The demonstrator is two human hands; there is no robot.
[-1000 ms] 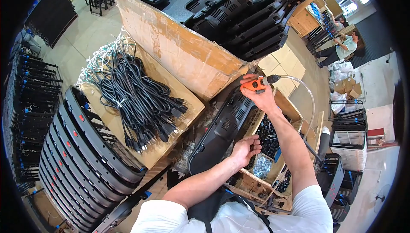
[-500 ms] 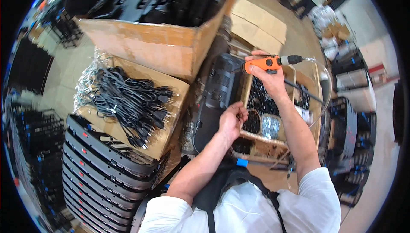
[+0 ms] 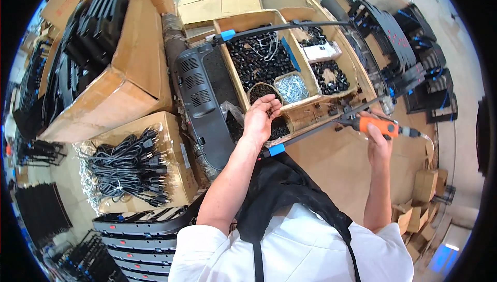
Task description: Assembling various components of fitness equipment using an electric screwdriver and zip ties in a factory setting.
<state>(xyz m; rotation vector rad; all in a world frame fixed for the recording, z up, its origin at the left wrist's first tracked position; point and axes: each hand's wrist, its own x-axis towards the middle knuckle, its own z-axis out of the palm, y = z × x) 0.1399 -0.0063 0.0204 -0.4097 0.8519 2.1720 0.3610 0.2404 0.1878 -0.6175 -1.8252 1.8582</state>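
My right hand (image 3: 379, 139) grips an orange power screwdriver (image 3: 380, 126) with a clear hose at its rear end. The driver's tip points left, close to the near black bar of a frame (image 3: 321, 125). My left hand (image 3: 259, 120) is over the near-left part of a divided wooden tray (image 3: 305, 107), beside a round cup of small dark screws (image 3: 260, 91). Its fingers are bunched together; anything between them is hidden. A black vented plastic panel (image 3: 199, 93) forms the left end of the frame, whose blue-taped bars cross above the tray.
The tray also holds silver screws (image 3: 292, 88), black plastic parts (image 3: 259, 57) and a small white box (image 3: 322, 52). Left stand a large carton (image 3: 132, 83) of black panels and bundled black power cords (image 3: 129, 168). Stacked black housings (image 3: 147, 248) sit at lower left.
The view has swung rightward. My right hand has brought the screwdriver from near the black panel to the near bar on the right. My left hand stays by the screw cup.
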